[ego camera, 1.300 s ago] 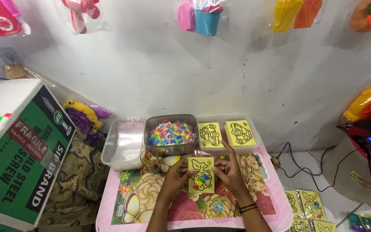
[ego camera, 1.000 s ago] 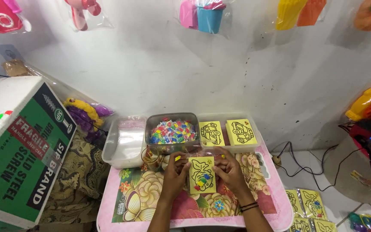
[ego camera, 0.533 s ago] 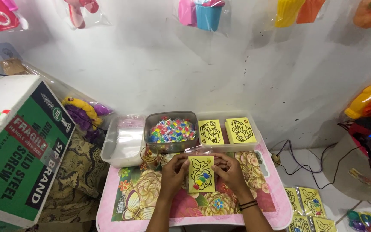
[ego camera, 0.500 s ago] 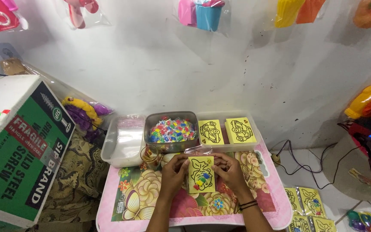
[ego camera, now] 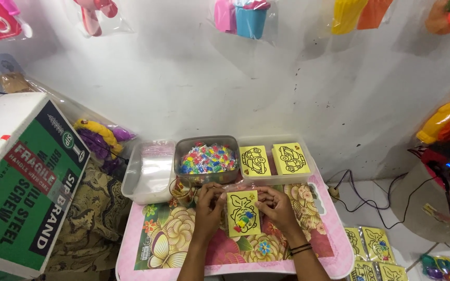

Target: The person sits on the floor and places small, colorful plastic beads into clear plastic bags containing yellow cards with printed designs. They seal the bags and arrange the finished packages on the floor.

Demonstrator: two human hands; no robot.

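Your left hand (ego camera: 210, 200) and right hand (ego camera: 275, 202) both pinch the yellow picture card (ego camera: 242, 213) by its top corners; it lies flat mid-bench (ego camera: 180, 244), long axis running away from you, squarely between both grips, neither hand nearer.

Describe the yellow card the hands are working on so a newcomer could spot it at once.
On the pink floral table, in front of the bin of coloured bits, a yellow card lies between the left hand and right hand. Unlike the two car cards in the clear tray behind, it carries small coloured pieces.
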